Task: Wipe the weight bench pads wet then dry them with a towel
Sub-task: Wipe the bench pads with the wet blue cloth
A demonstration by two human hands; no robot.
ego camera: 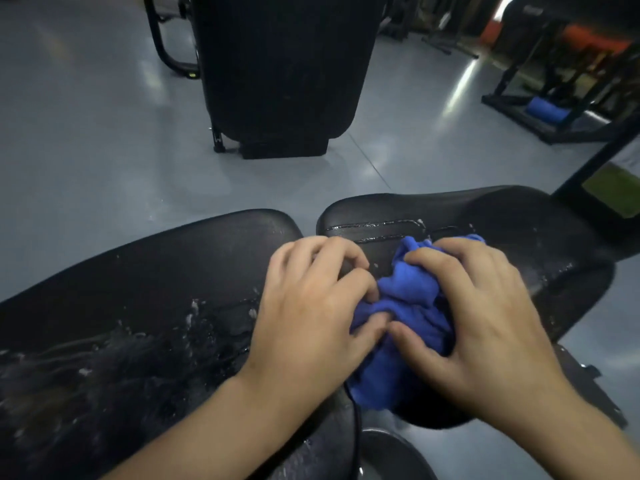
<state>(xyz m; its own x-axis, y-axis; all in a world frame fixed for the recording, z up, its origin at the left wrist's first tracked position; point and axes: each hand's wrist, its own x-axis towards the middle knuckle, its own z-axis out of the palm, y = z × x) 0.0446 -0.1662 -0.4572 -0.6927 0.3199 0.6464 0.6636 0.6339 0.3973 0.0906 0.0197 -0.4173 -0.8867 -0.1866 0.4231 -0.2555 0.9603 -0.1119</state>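
While I lean over the bench, the grey floor [86,140] takes up most of what I see, glossy with streaks of light. Three black pads come next by size. One tall back pad [284,64] stands upright across the floor from me, well apart from the other two. The left pad [138,271] lies in front of me, splashed with water and foam along its near side. The right pad [485,216] sits just beside it, with a narrow gap between them and wet streaks across its top. A dark equipment frame [568,81] stands at the far right, with one rolled blue cloth [547,110] resting on its base. Both of my hands are down on the pads, close together. My left hand [311,306] has its fingers curled, pinching the edge of the blue rag [408,299]. My right hand [485,306] grips the same rag, fingers bunched into it. The single rag is crumpled between my two hands, lying mostly on the right pad and draping over its near edge.
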